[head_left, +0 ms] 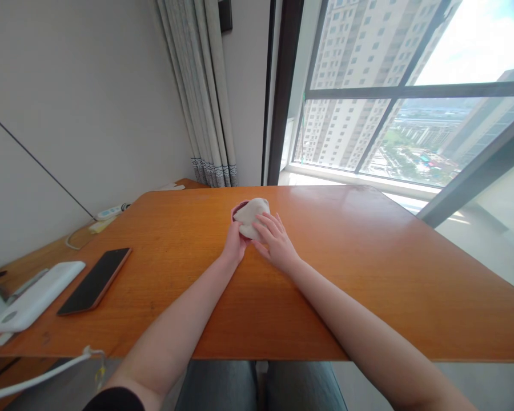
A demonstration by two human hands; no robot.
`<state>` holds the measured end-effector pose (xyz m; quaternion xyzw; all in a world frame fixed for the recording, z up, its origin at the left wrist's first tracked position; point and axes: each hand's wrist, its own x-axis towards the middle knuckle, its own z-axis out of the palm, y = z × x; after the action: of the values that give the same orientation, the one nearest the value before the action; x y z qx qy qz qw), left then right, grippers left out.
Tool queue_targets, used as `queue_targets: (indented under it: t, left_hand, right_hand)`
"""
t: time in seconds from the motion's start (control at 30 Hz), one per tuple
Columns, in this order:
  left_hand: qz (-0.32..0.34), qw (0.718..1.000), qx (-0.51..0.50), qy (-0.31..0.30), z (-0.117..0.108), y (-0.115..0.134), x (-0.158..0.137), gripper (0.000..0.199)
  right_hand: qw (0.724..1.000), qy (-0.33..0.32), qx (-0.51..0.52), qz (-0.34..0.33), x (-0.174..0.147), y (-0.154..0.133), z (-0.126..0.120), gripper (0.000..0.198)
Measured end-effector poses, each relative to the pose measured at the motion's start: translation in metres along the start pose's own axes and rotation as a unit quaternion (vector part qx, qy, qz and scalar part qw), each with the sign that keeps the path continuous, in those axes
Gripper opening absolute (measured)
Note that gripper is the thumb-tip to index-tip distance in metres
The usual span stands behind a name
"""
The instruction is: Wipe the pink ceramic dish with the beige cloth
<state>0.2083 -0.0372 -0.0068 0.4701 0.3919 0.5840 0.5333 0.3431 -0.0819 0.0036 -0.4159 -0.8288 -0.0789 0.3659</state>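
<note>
Above the middle of the table, both hands meet at a small round pink container (233, 213) with a dark inside showing at its left rim. A soft white cloth (249, 214) covers most of it, so its exact kind is hard to tell. My left hand (234, 244) is closed around the container's lower left side. From the right, my right hand (276, 240) holds the cloth against the container, its fingers spread over the cloth and its thumb near the lower edge. The fingertips of my left hand are partly hidden.
A dark phone (95, 281) lies on the wooden table (389, 274) to the left, beside a white power bank (36, 297) with a cable. Further back are a white power strip (111, 211) and a yellow item (101, 225). A white cable (38, 377) hangs at the front left.
</note>
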Motion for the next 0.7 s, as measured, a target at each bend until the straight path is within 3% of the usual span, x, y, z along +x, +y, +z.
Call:
queue_targets:
  t: [0.07, 0.17, 0.3, 0.4, 0.53, 0.7]
  left_hand:
    - [0.007, 0.997, -0.071, 0.037, -0.018, 0.019, 0.009, 0.046]
    - [-0.02, 0.994, -0.073, 0.078, -0.065, 0.048, 0.021, 0.049]
    - [-0.08, 0.992, 0.029, 0.098, -0.143, 0.073, 0.021, 0.052]
    - [-0.128, 0.975, 0.11, 0.147, -0.184, 0.08, 0.011, 0.053]
    - [-0.159, 0.959, 0.163, 0.169, -0.208, 0.074, 0.007, 0.053]
    - [-0.109, 0.966, 0.182, 0.147, -0.219, 0.069, 0.022, 0.048]
  right_hand:
    - [0.999, 0.031, 0.015, 0.016, -0.001, 0.004, 0.0, 0.039]
    - [0.997, 0.016, 0.034, 0.074, -0.004, 0.016, 0.005, 0.041]
    - [0.988, -0.003, 0.058, 0.143, -0.006, 0.027, 0.015, 0.044]
    - [0.988, -0.008, 0.067, 0.136, -0.006, 0.025, 0.017, 0.044]
    - [0.989, -0.019, 0.068, 0.126, -0.006, 0.02, 0.017, 0.044]
    - [0.988, -0.014, 0.075, 0.134, -0.008, 0.025, 0.017, 0.045]
